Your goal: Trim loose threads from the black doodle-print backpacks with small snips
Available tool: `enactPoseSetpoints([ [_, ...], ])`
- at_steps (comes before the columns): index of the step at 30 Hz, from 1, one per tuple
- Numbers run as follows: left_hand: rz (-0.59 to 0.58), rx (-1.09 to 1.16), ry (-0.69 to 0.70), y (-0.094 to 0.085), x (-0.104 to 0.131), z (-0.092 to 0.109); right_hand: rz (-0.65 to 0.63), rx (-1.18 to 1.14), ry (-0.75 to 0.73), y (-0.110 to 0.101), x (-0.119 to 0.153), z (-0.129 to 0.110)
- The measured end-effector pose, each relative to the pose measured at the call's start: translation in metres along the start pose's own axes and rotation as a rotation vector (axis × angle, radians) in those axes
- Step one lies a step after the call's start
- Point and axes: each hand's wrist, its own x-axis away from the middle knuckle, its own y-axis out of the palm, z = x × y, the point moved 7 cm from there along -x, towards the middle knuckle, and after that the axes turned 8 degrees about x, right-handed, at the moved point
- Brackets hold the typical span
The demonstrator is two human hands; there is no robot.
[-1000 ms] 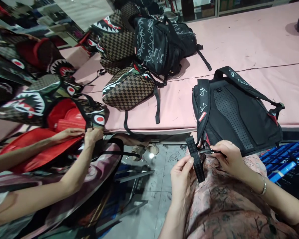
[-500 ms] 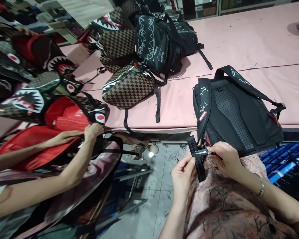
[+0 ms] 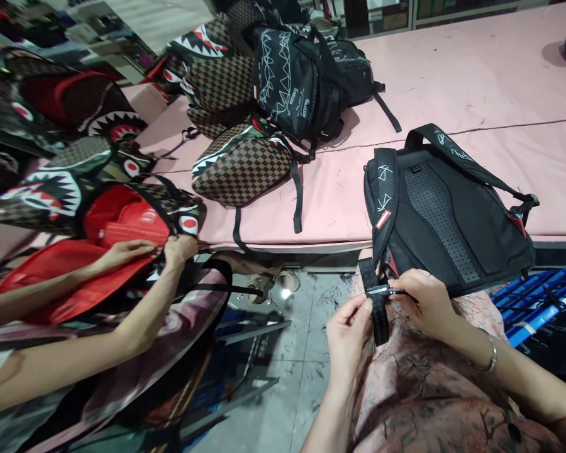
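Note:
A black backpack [image 3: 490,226] lies back side up at the edge of the pink table, partly over my lap. My left hand [image 3: 351,324] pinches a black strap [image 3: 380,321] below the bag's left shoulder strap. In my right hand [image 3: 424,296] is a small metal tool with a pointed tip [image 3: 380,290], perhaps snips, held closed-fingered. Its tip lies across the black strap, just above my left fingertips. A bracelet circles my right wrist.
On the pink table [image 3: 434,75] are checkered shark-face bags [image 3: 245,163] and black bags [image 3: 283,82]. At left, another person's hands [image 3: 179,251] work on a red-lined bag [image 3: 51,277]. A blue frame [image 3: 542,302] stands at right.
The upper end of the black strap has shifted slightly to the right and looks straighter. The other person's nearer-left hand has moved a little on the red lining.

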Motion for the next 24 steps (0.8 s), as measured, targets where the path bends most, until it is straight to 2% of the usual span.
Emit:
enactPoseSetpoints([
  [5, -0.034, -0.052, 0.052, 0.001, -0.001, 0.001, -0.029, -0.091, 0.034, 0.002, -0.003, 0.002],
  [8, -0.002, -0.108, 0.097, -0.013, -0.011, 0.008, -0.063, -0.292, 0.069, 0.002, -0.002, 0.003],
  [10, 0.116, -0.189, 0.168, -0.039, -0.023, 0.018, -0.085, -0.449, 0.132, 0.004, 0.001, 0.008],
  [13, 0.415, -0.505, 0.404, -0.080, -0.034, 0.043, -0.067, -0.608, 0.353, 0.008, 0.010, 0.030],
  [14, 0.479, -0.619, 0.483, -0.086, -0.035, 0.050, -0.042, -0.640, 0.445, 0.010, 0.013, 0.039],
  [15, 0.483, -0.697, 0.531, -0.087, -0.038, 0.052, -0.013, -0.667, 0.535, 0.012, 0.016, 0.049],
  [17, 0.323, -0.718, 0.507, -0.074, -0.052, 0.044, 0.027, -0.727, 0.673, 0.017, 0.020, 0.064],
  [20, 0.019, -0.680, 0.353, -0.034, -0.075, 0.020, 0.049, -0.809, 0.744, 0.020, 0.019, 0.072],
  [24, -0.110, -0.914, 0.265, 0.010, -0.101, 0.004, 0.037, -0.764, 0.721, 0.016, 0.014, 0.068],
])
